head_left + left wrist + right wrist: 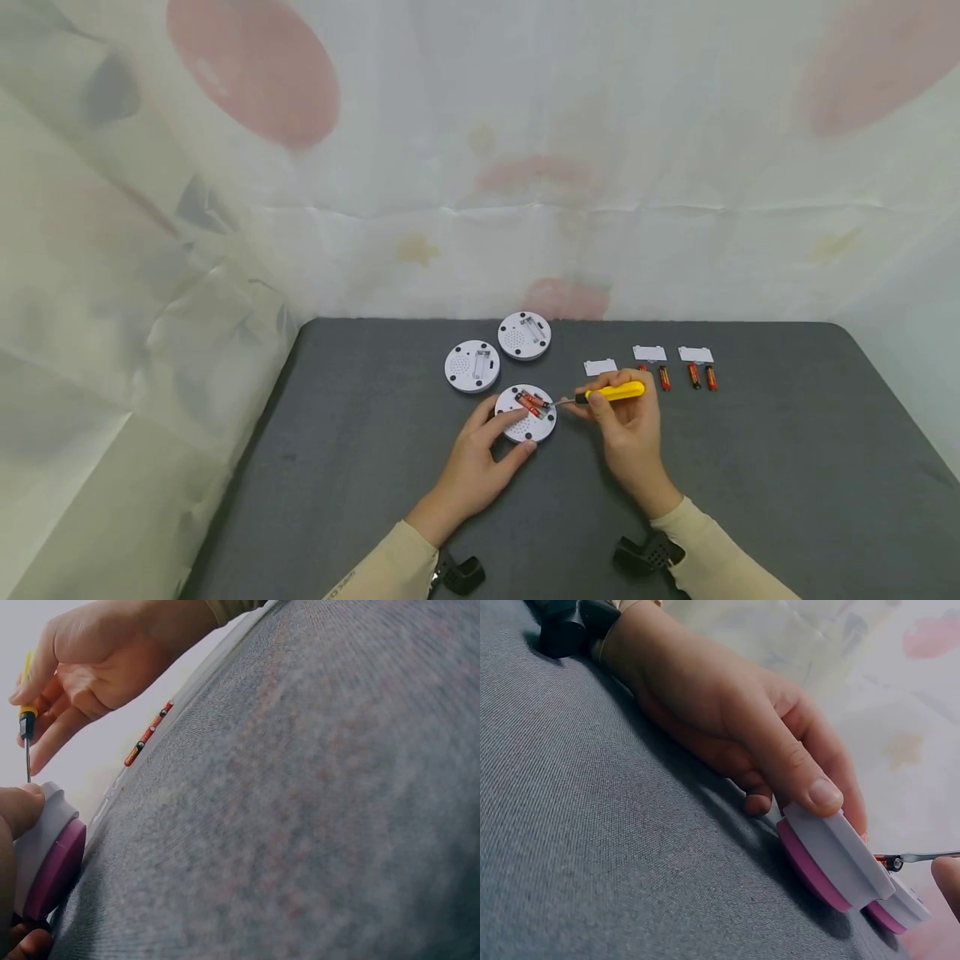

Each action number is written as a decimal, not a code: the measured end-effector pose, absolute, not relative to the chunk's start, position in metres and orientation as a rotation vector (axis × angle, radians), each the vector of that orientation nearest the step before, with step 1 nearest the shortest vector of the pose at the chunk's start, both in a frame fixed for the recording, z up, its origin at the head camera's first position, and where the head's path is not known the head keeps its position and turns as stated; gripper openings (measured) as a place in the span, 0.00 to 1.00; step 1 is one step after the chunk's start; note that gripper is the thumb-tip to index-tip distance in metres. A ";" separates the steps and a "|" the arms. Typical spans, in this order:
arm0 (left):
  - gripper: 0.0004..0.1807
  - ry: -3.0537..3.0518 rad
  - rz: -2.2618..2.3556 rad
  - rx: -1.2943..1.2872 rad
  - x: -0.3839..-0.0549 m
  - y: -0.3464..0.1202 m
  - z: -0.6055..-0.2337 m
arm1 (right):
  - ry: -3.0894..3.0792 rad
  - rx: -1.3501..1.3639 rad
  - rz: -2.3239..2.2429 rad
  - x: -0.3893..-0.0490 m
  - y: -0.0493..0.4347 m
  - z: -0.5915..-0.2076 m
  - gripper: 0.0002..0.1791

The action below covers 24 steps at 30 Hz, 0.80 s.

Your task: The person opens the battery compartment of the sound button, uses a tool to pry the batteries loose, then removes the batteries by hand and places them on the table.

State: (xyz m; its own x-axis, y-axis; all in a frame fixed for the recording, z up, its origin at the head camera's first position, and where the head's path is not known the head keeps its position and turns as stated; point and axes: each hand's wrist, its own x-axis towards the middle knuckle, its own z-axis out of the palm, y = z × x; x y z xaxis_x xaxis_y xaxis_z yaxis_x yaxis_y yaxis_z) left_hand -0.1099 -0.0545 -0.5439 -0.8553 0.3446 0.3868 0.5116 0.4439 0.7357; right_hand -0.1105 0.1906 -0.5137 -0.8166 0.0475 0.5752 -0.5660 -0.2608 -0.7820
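With thumb and fingers about its edge, my left hand holds a round white device with its back facing up. Two red-and-black batteries lie at its battery compartment, at least one tilted up. My right hand grips the yellow handle of a screwdriver. Its metal tip reaches the right end of the batteries. In the right wrist view the tip meets a battery end, and the device shows a pink lower side. The left wrist view shows the screwdriver pointing down behind the left thumb.
Two more round white devices, one on the left and one at the back, show bare battery compartments. White covers lie on the grey table at right, with several batteries below them. A patterned curtain hangs behind.
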 end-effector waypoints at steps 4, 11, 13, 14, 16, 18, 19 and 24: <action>0.27 -2.528 -1.384 -0.741 -0.109 -0.054 -0.544 | -1.682 0.540 2.055 -0.110 0.195 -0.512 0.19; 0.26 -2.504 -1.375 -0.752 -0.110 -0.054 -0.545 | -1.719 0.345 1.912 -0.120 0.214 -0.500 0.22; 0.26 -2.502 -1.366 -0.755 -0.111 -0.054 -0.546 | -1.688 0.311 1.907 -0.125 0.225 -0.496 0.21; 0.26 -2.504 -1.365 -0.756 -0.111 -0.055 -0.546 | -1.692 0.290 1.882 -0.127 0.231 -0.494 0.21; 0.26 -2.509 -1.358 -0.756 -0.112 -0.055 -0.547 | -1.715 0.232 1.810 -0.130 0.245 -0.491 0.21; 0.26 -2.511 -1.358 -0.758 -0.112 -0.055 -0.548 | -1.754 0.166 1.708 -0.133 0.261 -0.488 0.23; 0.26 -2.513 -1.363 -0.756 -0.112 -0.055 -0.548 | -1.789 0.114 1.634 -0.134 0.269 -0.487 0.25; 0.26 -2.499 -1.384 -0.752 -0.111 -0.055 -0.548 | -1.830 -0.115 1.410 -0.139 0.313 -0.485 0.28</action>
State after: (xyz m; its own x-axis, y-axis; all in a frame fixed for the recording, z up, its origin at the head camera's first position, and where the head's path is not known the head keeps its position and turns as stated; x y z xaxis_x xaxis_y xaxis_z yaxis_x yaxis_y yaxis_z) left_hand -0.1110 -0.0550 -0.5483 -0.8540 0.3398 0.3940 0.5143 0.4367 0.7381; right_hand -0.1390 0.3128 -0.4852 -0.6721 0.5150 0.5320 -0.3831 0.3730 -0.8450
